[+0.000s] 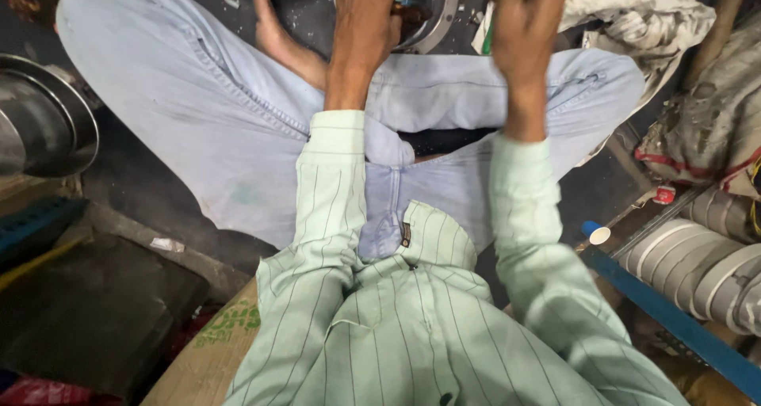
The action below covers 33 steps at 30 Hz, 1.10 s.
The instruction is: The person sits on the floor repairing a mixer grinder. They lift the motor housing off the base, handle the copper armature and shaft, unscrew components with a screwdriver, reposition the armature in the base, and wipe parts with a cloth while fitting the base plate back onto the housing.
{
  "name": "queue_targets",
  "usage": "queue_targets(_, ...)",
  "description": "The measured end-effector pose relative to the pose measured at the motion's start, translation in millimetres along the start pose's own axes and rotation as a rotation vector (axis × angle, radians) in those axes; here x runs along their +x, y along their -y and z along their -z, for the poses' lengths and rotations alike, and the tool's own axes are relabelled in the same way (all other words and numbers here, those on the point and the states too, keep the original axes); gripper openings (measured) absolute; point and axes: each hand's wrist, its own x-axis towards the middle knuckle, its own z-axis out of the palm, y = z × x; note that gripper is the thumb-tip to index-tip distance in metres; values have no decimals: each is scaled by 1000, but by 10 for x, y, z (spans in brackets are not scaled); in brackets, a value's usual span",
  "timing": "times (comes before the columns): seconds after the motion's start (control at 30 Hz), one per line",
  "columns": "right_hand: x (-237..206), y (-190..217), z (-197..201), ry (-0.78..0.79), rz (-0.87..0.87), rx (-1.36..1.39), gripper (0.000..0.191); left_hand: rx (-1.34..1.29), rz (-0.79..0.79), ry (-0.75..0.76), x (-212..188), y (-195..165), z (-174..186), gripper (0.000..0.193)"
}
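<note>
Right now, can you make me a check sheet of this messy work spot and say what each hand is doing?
Surface: dark floor with pale specks near the top edge; the person sits on it with knees bent.
Job's things: round metal ring, partly hidden by the left hand.
Clutter: crumpled cloth at top right; small white cap; cardboard at the bottom.
Hands: left hand rests on the ring; right hand is blurred, grip unclear.
Cables: nothing seen.
Surroundings: shiny metal drum at left; grey ribbed rolls and a blue bar at right.
</note>
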Motion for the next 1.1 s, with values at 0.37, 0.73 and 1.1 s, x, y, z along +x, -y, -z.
queue_targets(0.37, 45, 766, 76, -151, -62, 658, 36, -122, 57, -9, -4, 49, 72, 48)
queue_targets(0.73, 166, 651, -51, 2, -178, 763, 36, -39, 76, 35, 36, 35, 85, 33)
queue_targets(1.1, 433, 718, -64, 150, -63, 589, 32, -92, 55, -29, 2, 72, 56, 35)
